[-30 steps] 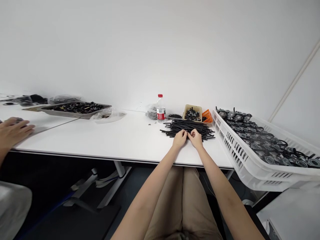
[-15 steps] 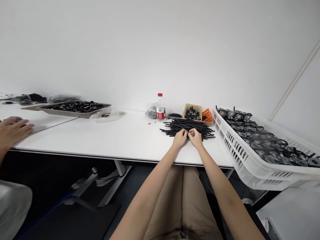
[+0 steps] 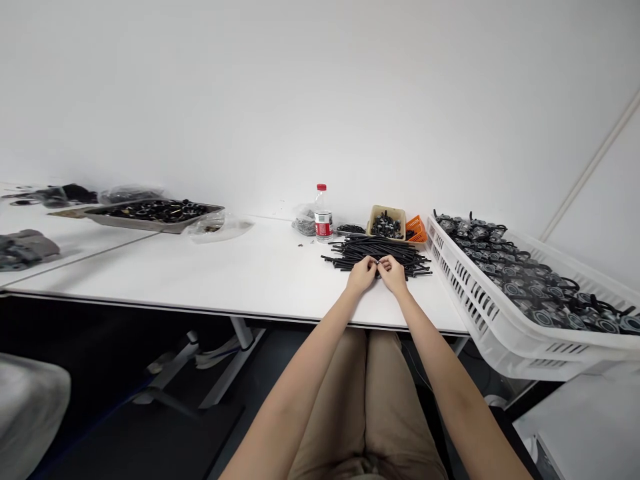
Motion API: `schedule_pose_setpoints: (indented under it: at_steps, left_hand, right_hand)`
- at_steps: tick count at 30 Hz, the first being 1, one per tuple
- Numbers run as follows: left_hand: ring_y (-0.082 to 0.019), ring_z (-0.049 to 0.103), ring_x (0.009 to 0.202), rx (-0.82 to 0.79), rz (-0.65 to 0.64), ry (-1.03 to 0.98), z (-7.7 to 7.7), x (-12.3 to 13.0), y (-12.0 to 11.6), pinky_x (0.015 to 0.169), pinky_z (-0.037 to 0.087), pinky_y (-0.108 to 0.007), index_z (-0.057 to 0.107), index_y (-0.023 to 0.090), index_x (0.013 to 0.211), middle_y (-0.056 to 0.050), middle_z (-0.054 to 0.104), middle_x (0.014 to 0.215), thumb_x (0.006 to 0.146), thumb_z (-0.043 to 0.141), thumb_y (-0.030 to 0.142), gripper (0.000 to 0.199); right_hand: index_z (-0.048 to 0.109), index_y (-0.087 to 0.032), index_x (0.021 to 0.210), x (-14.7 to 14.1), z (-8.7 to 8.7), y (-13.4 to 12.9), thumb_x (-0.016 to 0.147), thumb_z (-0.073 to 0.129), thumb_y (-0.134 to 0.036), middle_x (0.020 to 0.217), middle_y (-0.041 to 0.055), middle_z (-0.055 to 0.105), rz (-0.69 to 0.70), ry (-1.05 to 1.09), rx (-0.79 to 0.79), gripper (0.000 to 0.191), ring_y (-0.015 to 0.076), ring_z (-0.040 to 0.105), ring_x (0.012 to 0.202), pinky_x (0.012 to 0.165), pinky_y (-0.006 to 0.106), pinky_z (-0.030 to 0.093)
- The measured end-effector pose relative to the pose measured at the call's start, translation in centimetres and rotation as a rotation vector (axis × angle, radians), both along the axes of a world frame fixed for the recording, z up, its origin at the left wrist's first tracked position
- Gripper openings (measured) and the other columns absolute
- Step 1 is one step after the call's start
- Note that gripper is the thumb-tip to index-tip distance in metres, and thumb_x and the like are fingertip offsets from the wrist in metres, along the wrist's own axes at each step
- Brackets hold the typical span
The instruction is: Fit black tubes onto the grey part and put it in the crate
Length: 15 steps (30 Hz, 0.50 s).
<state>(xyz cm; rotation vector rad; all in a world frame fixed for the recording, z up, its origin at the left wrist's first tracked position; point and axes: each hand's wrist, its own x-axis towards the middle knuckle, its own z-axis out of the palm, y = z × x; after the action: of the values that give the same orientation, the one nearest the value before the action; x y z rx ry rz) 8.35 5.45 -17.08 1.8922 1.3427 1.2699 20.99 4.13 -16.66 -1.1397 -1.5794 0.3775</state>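
Note:
My left hand [image 3: 363, 273] and my right hand [image 3: 393, 273] meet fingertip to fingertip at the front of a pile of black tubes [image 3: 375, 250] on the white table [image 3: 200, 273]. The fingers of both are closed in a pinch around something small and dark, too small to make out. Behind the pile stand a cream tray [image 3: 403, 215] of small black and metallic parts and a tilted orange basket [image 3: 418, 229].
A bottle with a red cap [image 3: 323, 217] stands left of the cream tray. A white crate [image 3: 505, 333] full of clear and black parts fills the right. Further left are a metal tray [image 3: 175, 227] of black parts, a plastic bag [image 3: 225, 230] and a grey cloth-like item [image 3: 37, 243].
The other person's hand at the far left has gone from view, and a grey item now shows there. My hands hold nearly the same pose, with the view shifted slightly.

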Motion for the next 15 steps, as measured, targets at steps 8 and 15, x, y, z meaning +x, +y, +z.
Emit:
schedule_pose_setpoints:
  at_steps: [8, 15]
  left_hand:
    - [-0.020, 0.057, 0.096, 0.000, -0.056, 0.007, -0.26, 0.08, 0.07, 0.084, 0.052, -0.039, 0.055, 0.014, 0.112, -0.009, 0.055, 0.111, 0.090, 0.055, 0.038, 0.032]
    - [-0.015, 0.058, 0.078, 0.020, -0.050, -0.001, 0.00, 0.14, -0.44, 0.080, 0.051, -0.035, 0.059, 0.012, 0.096, -0.004, 0.060, 0.085, 0.093, 0.052, 0.033, 0.022]
  right_hand:
    - [0.056, -0.019, 0.076, 0.10, -0.11, 0.16, 0.074, 0.052, -0.030, 0.067, 0.0004, 0.059, 0.002, 0.000, 0.006, 0.012, 0.0175, 0.056, 0.062, 0.061, 0.027, 0.046]
    - [0.056, -0.019, 0.075, 0.09, -0.11, 0.17, 0.074, 0.052, -0.030, 0.067, 0.0007, 0.059, 0.006, 0.013, -0.001, 0.012, 0.0177, 0.056, 0.062, 0.061, 0.027, 0.046]
